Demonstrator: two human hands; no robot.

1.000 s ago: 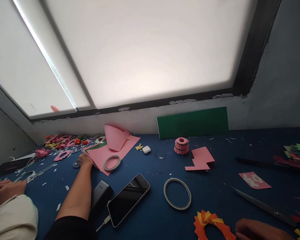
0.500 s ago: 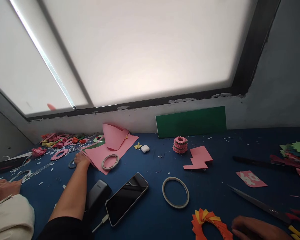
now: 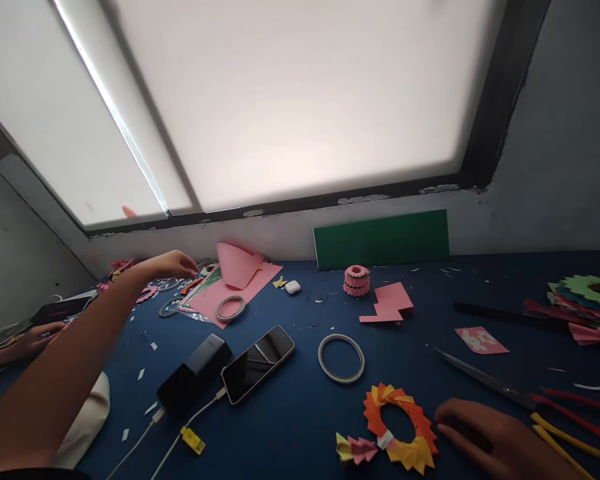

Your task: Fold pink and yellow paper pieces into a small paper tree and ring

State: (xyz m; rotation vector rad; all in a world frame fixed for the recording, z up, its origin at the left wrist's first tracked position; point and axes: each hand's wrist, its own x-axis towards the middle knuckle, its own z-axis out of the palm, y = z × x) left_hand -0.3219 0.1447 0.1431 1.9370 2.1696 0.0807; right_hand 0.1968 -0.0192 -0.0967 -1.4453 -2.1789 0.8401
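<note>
My left hand (image 3: 179, 265) reaches far out at the left on a bare arm, fingers bent downward over paper pieces by the window wall. An orange paper piece (image 3: 192, 287) lies just below the fingertips; I see nothing held. My right hand (image 3: 485, 430) rests on the blue table at lower right, fingers loosely curved with a gap to the thumb. Close beside its fingertips lies a folded orange and yellow paper ring (image 3: 405, 427); contact is unclear. A small pink and yellow folded strip (image 3: 356, 449) sits at its left. Scissors (image 3: 485, 381) lie beyond the right hand.
Pink sheets (image 3: 237, 267), tape rolls (image 3: 341, 359), a phone (image 3: 258, 365) and a cabled power bank (image 3: 195, 375) lie about. Toothed pink rings (image 3: 356, 281) are stacked near a green board (image 3: 381, 240). Another person's hand (image 3: 35, 340) is at far left. Coloured paper rings (image 3: 587, 297) pile at right.
My left hand has left the edge of the pink sheets and moved farther back over the paper pieces. The view has shifted, so the orange ring shows whole. The right hand stays beside it.
</note>
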